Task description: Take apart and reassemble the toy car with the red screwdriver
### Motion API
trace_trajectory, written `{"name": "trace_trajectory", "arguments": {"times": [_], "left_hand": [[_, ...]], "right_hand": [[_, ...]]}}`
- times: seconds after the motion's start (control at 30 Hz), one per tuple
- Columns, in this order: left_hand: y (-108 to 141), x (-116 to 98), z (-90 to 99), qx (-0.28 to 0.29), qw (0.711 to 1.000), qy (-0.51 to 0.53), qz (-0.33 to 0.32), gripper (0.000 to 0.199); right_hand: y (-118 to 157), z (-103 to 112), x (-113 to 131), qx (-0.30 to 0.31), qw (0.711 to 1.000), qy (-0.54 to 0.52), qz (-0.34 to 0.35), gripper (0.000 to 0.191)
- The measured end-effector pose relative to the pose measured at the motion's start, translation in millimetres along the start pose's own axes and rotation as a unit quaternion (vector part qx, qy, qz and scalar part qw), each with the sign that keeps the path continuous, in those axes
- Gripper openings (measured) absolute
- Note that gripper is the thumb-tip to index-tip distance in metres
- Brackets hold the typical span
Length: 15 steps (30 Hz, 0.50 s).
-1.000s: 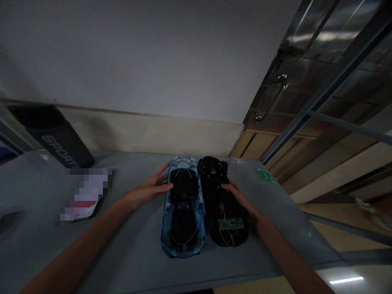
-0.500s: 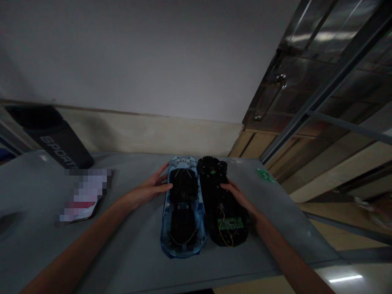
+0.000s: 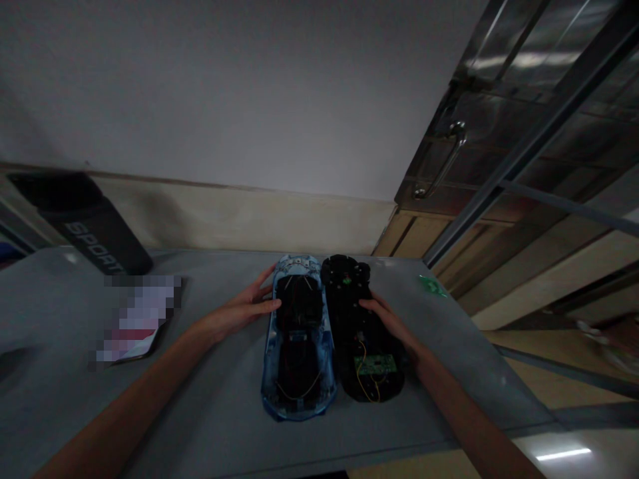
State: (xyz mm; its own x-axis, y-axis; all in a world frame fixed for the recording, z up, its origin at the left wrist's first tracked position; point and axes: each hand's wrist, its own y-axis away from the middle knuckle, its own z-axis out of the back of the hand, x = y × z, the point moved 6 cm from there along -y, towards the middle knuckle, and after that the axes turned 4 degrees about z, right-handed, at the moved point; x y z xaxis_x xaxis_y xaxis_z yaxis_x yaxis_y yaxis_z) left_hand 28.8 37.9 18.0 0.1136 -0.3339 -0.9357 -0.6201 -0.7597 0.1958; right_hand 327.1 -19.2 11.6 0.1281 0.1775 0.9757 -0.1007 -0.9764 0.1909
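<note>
A blue toy car body shell (image 3: 300,336) lies upside down on the grey table, its dark inside and a loose thin wire facing up. My left hand (image 3: 247,306) grips its left side, thumb over the edge and fingers along the outside. Right beside the shell lies the black toy car chassis (image 3: 349,316), with a green circuit board (image 3: 377,364) and yellow wires at its near end. My right hand (image 3: 392,322) holds the chassis by its right side, thumb on top; its other fingers are mostly hidden.
A dark bottle marked SPORT (image 3: 100,229) stands at the back left of the table (image 3: 214,406). In front of it lies a flat, pixelated item (image 3: 140,322). A small green packet (image 3: 432,286) is near the right edge. Behind rises a wall (image 3: 249,100); a metal door handle (image 3: 452,156) shows at right.
</note>
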Motion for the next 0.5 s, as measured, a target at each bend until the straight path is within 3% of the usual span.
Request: {"name": "trace_trajectory", "arguments": {"times": [0.17,0.5], "left_hand": [[-3.0,4.0,5.7,0.001,1.0,-0.009,-0.007,0.113],[-6.2,6.1,7.4,0.007,1.0,0.008,-0.009,0.116]], "right_hand": [[0.7,-0.6,-2.3,-0.001,1.0,-0.01,-0.029,0.043],[-1.8,-1.2,-0.2,0.026,1.0,0.01,0.013,0.04]]}}
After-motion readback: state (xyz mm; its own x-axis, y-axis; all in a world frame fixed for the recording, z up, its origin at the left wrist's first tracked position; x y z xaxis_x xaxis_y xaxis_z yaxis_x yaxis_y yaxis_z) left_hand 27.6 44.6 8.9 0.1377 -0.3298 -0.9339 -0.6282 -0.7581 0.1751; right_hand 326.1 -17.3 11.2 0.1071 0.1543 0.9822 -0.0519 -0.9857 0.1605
